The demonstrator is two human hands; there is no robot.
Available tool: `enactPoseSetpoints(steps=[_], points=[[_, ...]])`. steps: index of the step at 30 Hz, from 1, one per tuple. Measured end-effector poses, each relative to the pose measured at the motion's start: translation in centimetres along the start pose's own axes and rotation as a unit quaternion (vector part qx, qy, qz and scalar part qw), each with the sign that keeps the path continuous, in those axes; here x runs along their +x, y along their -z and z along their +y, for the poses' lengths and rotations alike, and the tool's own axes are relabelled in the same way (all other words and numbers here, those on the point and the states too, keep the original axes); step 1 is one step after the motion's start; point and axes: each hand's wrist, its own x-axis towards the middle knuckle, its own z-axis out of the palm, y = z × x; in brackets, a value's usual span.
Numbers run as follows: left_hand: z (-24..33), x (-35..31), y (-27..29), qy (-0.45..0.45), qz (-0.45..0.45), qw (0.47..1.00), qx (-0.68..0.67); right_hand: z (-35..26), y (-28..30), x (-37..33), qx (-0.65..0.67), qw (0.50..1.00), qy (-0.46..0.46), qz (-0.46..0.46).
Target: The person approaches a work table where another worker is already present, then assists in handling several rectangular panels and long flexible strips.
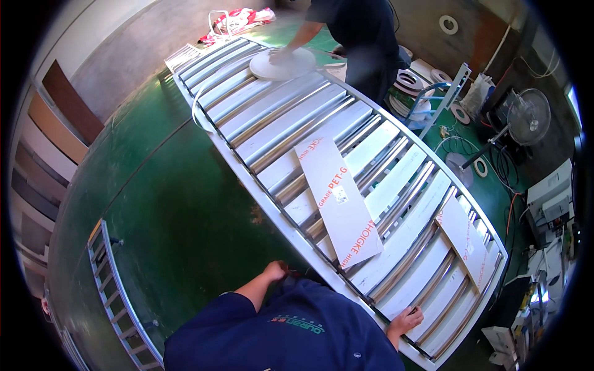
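Note:
My left hand [276, 270] is closed in front of my body, just off the near side of a long roller conveyor [246, 193]. Whatever it holds, if anything, is hidden. My right hand [406, 319] has its fingers curled at the near edge of the conveyor's close end, beside the metal rollers. What lies inside its fingers is too small to make out. Between and beyond my hands, a white printed panel [334, 196] lies slanted across the rollers. A second printed panel [468, 244] rests near the conveyor's far right rail.
At the conveyor's far end a person [356, 37] in dark clothes has a hand on a round white coil [282, 63]. A hand truck [447, 99], a standing fan [528, 117] and cables stand to the right. A metal ladder-like frame [120, 303] lies at left on the green floor [167, 216].

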Motion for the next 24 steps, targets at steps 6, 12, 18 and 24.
enactPoseSetpoints(steps=[6,12,18,24], points=[[0.19,-0.09,-0.23,-0.003,0.002,1.0,-0.026,-0.21,0.11,0.04,0.0,1.0,0.004,0.008],[0.05,-0.01,-0.22,0.005,0.001,1.0,-0.025,0.13,-0.17,0.01,0.002,1.0,-0.002,0.005],[0.2,-0.23,-0.13,0.0,0.004,1.0,-0.025,0.1,-0.15,0.04,0.001,1.0,-0.008,0.001],[0.38,-0.43,-0.16,0.0,0.007,1.0,-0.029,-0.26,0.06,0.1,0.0,1.0,-0.011,-0.001]])
